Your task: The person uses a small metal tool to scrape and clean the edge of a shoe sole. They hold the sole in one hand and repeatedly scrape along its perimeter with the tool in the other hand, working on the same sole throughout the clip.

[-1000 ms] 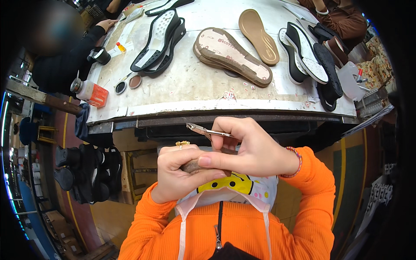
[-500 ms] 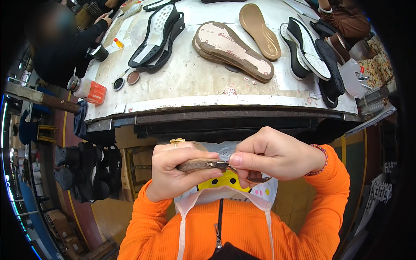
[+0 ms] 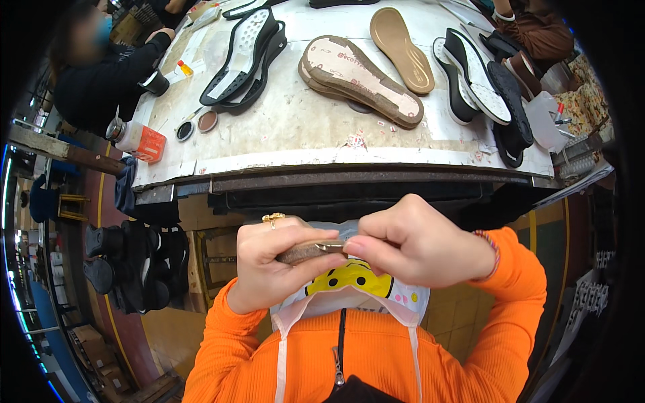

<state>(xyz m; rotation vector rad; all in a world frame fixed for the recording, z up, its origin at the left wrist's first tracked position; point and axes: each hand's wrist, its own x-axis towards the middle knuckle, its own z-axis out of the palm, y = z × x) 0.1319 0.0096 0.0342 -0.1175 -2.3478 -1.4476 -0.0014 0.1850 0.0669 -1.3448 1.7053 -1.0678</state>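
Observation:
In front of my chest, my left hand [image 3: 265, 258] is closed round a brown shoe-sole piece [image 3: 306, 253], its rough edge turned up between thumb and fingers. Against the right end of this piece my right hand [image 3: 416, 248] pinches, thumb tip and fingers pressed together. A small shiny strip [image 3: 329, 247] lies along the edge right beside that thumb; whether it is metal or part of the piece I cannot tell. What the right fingers grip is hidden behind them.
On the table [image 3: 269, 144] beyond lie brown soles [image 3: 366, 80], a tan insole [image 3: 402, 50], black-and-white wedge soles [image 3: 245, 60] and more soles [image 3: 474, 74] at right. An orange-labelled bottle [image 3: 141, 140] and round pots [image 3: 207, 121] stand left. Two people work at the far corners.
My right hand has shifted slightly left along the brown piece. A dark curved part that showed below its fingers is now out of sight. The person at far left has moved slightly.

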